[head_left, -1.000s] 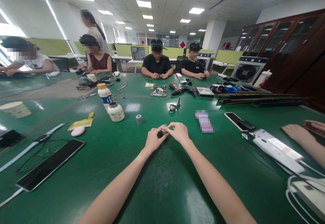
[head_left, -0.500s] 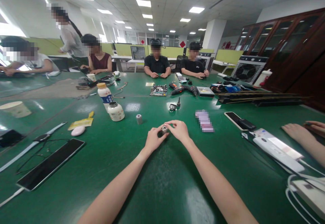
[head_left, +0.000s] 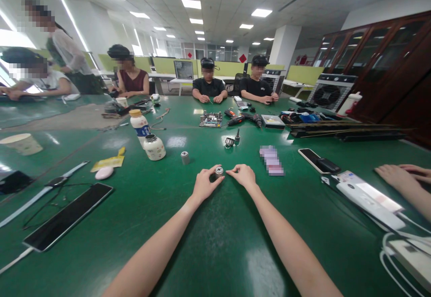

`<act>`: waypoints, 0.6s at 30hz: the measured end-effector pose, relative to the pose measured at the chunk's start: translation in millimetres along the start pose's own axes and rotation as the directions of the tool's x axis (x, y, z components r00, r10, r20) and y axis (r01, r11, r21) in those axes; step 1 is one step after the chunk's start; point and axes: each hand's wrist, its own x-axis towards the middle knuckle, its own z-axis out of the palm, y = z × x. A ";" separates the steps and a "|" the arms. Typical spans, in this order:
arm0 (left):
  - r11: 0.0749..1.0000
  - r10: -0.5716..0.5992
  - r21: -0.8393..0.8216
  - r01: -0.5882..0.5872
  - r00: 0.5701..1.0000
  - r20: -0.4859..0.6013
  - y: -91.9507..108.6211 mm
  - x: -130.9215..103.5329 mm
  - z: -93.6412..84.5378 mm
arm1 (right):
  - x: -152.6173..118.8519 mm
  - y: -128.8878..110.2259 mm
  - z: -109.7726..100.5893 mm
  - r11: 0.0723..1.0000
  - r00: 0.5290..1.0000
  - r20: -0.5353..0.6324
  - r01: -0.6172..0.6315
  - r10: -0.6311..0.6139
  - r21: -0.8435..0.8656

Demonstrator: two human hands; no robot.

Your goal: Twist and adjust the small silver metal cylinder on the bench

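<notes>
My left hand (head_left: 206,184) grips a small silver metal cylinder (head_left: 219,171) between thumb and fingers; dark spots show on its top face. The cylinder is upright at the table, in front of me. Just to its right, apart from it, is my right hand (head_left: 245,176), thumb and index fingertip pressed together. Whatever that pinch may hold is too small to make out. A second, similar metal cylinder (head_left: 185,157) stands on the green table (head_left: 215,252) farther left. Beyond my hands lie a black ring-like part (head_left: 229,142) and a dark upright bit (head_left: 237,136).
Left are a white jar (head_left: 155,148), a bottle (head_left: 136,119), a pink oval object (head_left: 104,173) and a tablet (head_left: 69,216). Right lie a pixelated purple item (head_left: 271,160), a phone (head_left: 311,158) and another person's hand (head_left: 392,175). Farther back are a circuit board (head_left: 210,119) and power tools (head_left: 242,118).
My right hand has drawn off the cylinder to the right, fingertips still pinched. My left hand keeps its hold. In the background a standing person has moved left.
</notes>
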 end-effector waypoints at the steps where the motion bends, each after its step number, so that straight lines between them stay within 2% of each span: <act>1: 1.000 0.003 -0.001 -0.003 1.000 0.000 -0.5 0.1 0.3 | 0.2 -0.2 -0.5 1.000 1.000 -0.006 0.005 -0.005 0.004; 6: 1.000 0.003 0.005 -0.003 1.000 0.002 -2.9 0.5 1.7 | 1.6 -7.9 -9.0 0.995 0.995 -0.087 0.052 -0.044 0.090; 10: 1.000 -0.007 0.021 0.007 1.000 -0.002 -2.1 0.4 1.8 | -0.1 -21.2 -17.0 0.965 0.977 -0.155 0.174 -0.145 0.197; 14: 1.000 -0.001 0.026 0.001 1.000 0.005 -1.0 0.2 1.2 | -7.3 -34.6 -20.5 0.941 0.960 -0.115 0.275 -0.257 0.195; 18: 1.000 0.011 0.010 -0.011 1.000 0.005 -1.6 0.2 1.2 | -12.5 -40.5 -20.0 0.954 0.959 -0.077 0.281 -0.273 0.109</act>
